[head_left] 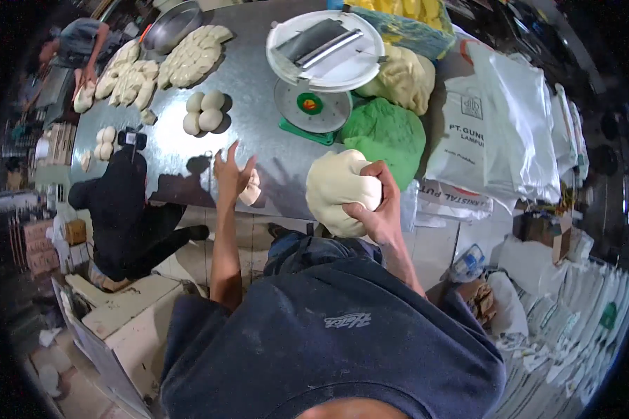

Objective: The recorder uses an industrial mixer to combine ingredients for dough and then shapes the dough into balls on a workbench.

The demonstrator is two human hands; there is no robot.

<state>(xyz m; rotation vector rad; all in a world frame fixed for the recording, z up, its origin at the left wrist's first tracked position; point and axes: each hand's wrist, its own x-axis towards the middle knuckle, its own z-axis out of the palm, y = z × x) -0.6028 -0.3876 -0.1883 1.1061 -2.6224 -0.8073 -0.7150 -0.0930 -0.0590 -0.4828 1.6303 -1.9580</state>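
My right hand (379, 204) grips a large, smooth pale ball of dough (337, 188) at the table's near edge, thumb below and fingers on top. My left hand (232, 173) hovers over the metal table (251, 35) with its fingers spread. Right beside its palm is a small piece of dough (253, 190); whether they touch I cannot tell. Beyond that hand, several round dough balls (204, 112) sit in a tight cluster. A green kitchen scale (307, 136) with a round metal pan stands ahead of the large dough.
A white round tub (279, 59) with a metal tool across it stands behind the scale. Green plastic (384, 136) and more dough (402, 77) lie to its right, near white sacks (510, 119). Flattened dough portions (192, 56) lie far left. A person in black (122, 209) crouches at left.
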